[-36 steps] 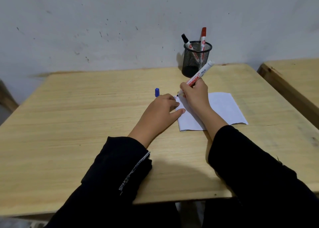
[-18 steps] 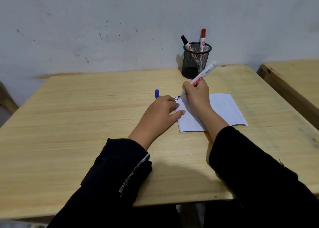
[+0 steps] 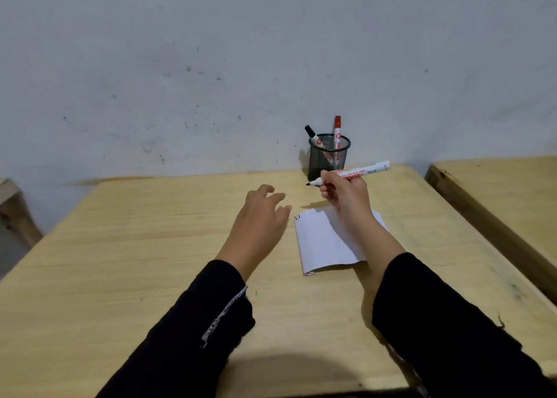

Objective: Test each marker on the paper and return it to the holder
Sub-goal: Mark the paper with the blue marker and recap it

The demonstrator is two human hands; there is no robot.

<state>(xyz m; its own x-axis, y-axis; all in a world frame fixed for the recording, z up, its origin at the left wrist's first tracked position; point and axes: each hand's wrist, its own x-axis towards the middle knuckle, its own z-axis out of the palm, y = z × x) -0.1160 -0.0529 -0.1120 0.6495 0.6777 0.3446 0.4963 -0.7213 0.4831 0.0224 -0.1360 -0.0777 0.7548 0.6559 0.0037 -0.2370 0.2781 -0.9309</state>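
Note:
My right hand holds an uncapped white marker nearly level above the table, its dark tip pointing left. The white paper lies below it with short marks at its top left corner. My left hand hovers left of the paper, fingers spread and reaching forward; the blue cap is hidden behind it. A black mesh holder stands at the table's back edge with a black-capped marker and a red-capped marker in it.
The wooden table meets a grey wall at the back. A second wooden table stands close on the right across a narrow gap. Part of a wooden piece shows at the far left.
My right hand has lifted the marker off the paper and turned it level. My left hand has left the paper and moved forward over the blue cap.

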